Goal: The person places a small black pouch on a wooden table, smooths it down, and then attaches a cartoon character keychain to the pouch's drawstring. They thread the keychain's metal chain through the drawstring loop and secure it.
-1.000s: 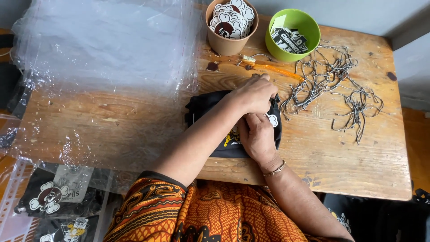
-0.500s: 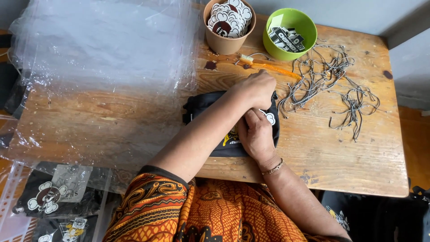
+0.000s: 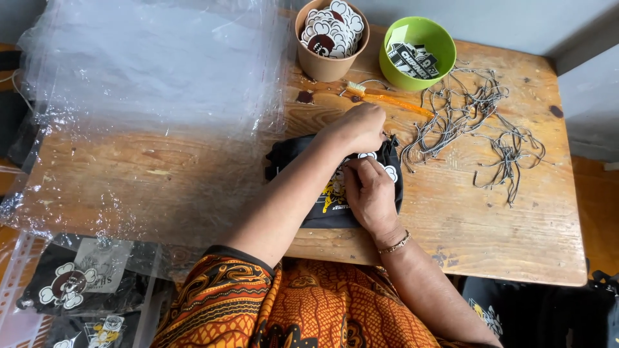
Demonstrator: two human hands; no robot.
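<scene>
Little has moved since the earlier frames: both hands stay on the black pouch, and only the view has drifted slightly, so the table sits a touch lower in the picture.

Nearest, an orange patterned sleeve [image 3: 219,290] covers the person's left upper arm above the lap. Just past it runs the near edge of the wooden table [image 3: 490,251], with bare wood to the right of the arms up to the right edge. The black pouch [image 3: 322,212] lies flat close to that near edge, roughly at the table's middle. The right hand [image 3: 369,193], a bracelet [image 3: 394,243] at its wrist, rests on top of the pouch with fingers curled, pressing it down near its far end. The left hand [image 3: 358,127] reaches across from the left and is closed, pinching at the pouch's far edge beside a white tag [image 3: 389,171].

Left of the pouch, a stack of clear plastic bags [image 3: 148,96] covers the table's left half and overhangs its left edge. Right of the hands, just beyond the pouch, a tangle of grey cords [image 3: 490,122] spreads over the wood. Farther on lies an orange brush [image 3: 380,98]. At the far edge stand a brown cup [image 3: 329,64] full of round stickers and a green bowl [image 3: 393,67] holding dark tags.
</scene>
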